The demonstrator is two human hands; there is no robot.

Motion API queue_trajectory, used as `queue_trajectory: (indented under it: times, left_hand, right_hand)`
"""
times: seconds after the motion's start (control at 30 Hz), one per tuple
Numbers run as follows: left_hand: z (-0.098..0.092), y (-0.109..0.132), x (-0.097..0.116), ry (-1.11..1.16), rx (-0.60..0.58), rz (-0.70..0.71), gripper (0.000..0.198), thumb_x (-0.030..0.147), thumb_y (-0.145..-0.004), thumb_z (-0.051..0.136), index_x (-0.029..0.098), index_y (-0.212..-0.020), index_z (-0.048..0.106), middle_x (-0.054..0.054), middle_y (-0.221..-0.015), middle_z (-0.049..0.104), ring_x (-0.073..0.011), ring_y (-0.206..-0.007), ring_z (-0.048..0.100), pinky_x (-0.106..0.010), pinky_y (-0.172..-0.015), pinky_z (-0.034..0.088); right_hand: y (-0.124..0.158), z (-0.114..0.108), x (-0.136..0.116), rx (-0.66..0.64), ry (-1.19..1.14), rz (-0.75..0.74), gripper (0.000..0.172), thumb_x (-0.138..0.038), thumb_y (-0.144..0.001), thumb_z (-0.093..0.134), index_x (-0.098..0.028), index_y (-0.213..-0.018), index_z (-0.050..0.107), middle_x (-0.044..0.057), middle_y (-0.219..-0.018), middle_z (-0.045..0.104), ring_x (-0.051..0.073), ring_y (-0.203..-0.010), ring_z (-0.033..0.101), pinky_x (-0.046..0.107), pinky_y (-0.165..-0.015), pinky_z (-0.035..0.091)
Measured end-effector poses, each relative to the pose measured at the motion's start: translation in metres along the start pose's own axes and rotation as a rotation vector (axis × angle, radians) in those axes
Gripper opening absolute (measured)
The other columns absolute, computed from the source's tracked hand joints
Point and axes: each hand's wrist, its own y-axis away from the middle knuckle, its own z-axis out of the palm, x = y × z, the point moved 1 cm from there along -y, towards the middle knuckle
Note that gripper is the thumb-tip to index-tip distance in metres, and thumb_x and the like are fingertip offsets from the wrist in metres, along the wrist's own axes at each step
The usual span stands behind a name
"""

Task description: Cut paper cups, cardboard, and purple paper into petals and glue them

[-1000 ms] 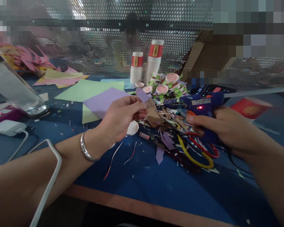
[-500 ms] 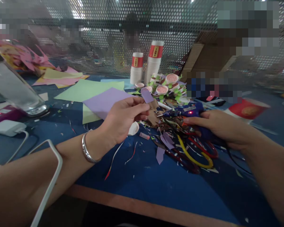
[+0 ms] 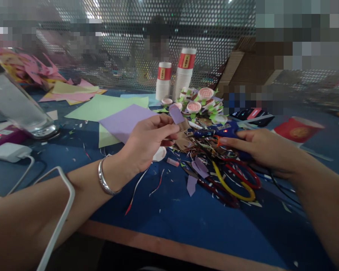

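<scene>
My left hand [image 3: 152, 141] pinches a small piece of purple paper [image 3: 176, 114] with a brown part below it. On the right, my right hand [image 3: 260, 148] is wrapped round a blue glue gun [image 3: 227, 129] with a small lit light. The gun's tip points left, close to the fingers of my left hand. Beneath both lies a heap of paper scraps, with yellow-handled scissors [image 3: 234, 190] and red-handled scissors [image 3: 247, 173]. Purple paper [image 3: 127, 120] lies over green paper [image 3: 98, 107] behind my left hand.
Two stacks of paper cups [image 3: 163, 84] stand at the back beside a pile of small round paper pieces [image 3: 194, 107]. A red cup [image 3: 296, 130] lies at the right. A clear glass [image 3: 19, 101] and a white charger [image 3: 9, 152] are on the left.
The glue gun has shifted slightly in my right hand, its tip now nearer the scrap of paper. More of the dark phone behind my right hand shows. My left hand has barely moved.
</scene>
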Motion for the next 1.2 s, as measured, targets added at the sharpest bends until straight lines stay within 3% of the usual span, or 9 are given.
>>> queue_trajectory:
  times: [0.1,0.33,0.47,0.63,0.8,1.2]
  left_hand:
    - [-0.001,-0.001,-0.001,-0.017,0.005,0.017,0.011,0.022,-0.079,0.077,0.017,-0.082,0.068,0.0,-0.074,0.065,-0.0117,-0.072,0.063,-0.025,-0.066,0.049]
    - [0.001,0.001,0.001,-0.04,0.002,0.021,0.009,0.02,-0.078,0.076,0.017,-0.078,0.068,0.0,-0.071,0.064,-0.0112,-0.068,0.059,-0.025,-0.065,0.047]
    - [0.002,0.002,0.002,-0.064,-0.007,0.027,0.009,0.018,-0.078,0.074,0.017,-0.075,0.066,0.0,-0.067,0.063,-0.0107,-0.064,0.057,-0.025,-0.063,0.045]
    - [0.0,-0.001,0.004,-0.053,0.023,0.061,0.009,0.017,-0.079,0.074,0.017,-0.075,0.066,0.0,-0.067,0.063,-0.0106,-0.064,0.057,-0.025,-0.063,0.044]
    - [-0.002,-0.003,0.007,0.007,0.091,0.1,0.01,0.015,-0.079,0.074,0.017,-0.075,0.065,0.001,-0.069,0.061,-0.0093,-0.064,0.056,-0.024,-0.06,0.041]
    - [-0.009,-0.008,0.006,-0.015,0.166,0.166,0.012,0.019,-0.077,0.075,0.019,-0.072,0.064,0.002,-0.068,0.059,-0.01,-0.066,0.055,-0.026,-0.062,0.041]
  right_hand:
    - [0.002,-0.001,-0.003,-0.095,0.074,0.058,0.051,-0.066,-0.087,0.056,-0.021,-0.065,0.064,0.001,-0.055,0.059,0.015,-0.051,0.05,0.031,-0.053,0.034]
    - [-0.003,-0.001,-0.003,-0.057,0.33,-0.043,0.054,-0.063,-0.093,0.052,-0.022,-0.059,0.057,0.001,-0.052,0.053,0.018,-0.054,0.051,0.034,-0.057,0.032]
    - [0.0,-0.001,-0.002,-0.001,0.381,-0.006,0.043,-0.059,-0.092,0.058,-0.023,-0.069,0.064,0.005,-0.063,0.064,0.021,-0.061,0.056,0.036,-0.06,0.035]
    - [0.01,-0.001,-0.007,0.178,0.296,-0.054,0.034,-0.055,-0.087,0.063,-0.023,-0.078,0.067,0.006,-0.071,0.07,0.022,-0.066,0.061,0.036,-0.061,0.037]
    - [0.015,0.005,-0.013,0.168,0.177,-0.207,0.023,-0.047,-0.083,0.067,-0.024,-0.079,0.067,0.002,-0.068,0.068,0.019,-0.06,0.059,0.034,-0.06,0.037]
    - [0.018,0.015,-0.019,0.192,0.079,-0.344,0.015,-0.039,-0.085,0.062,-0.024,-0.084,0.067,0.003,-0.074,0.067,0.02,-0.064,0.06,0.033,-0.06,0.04]
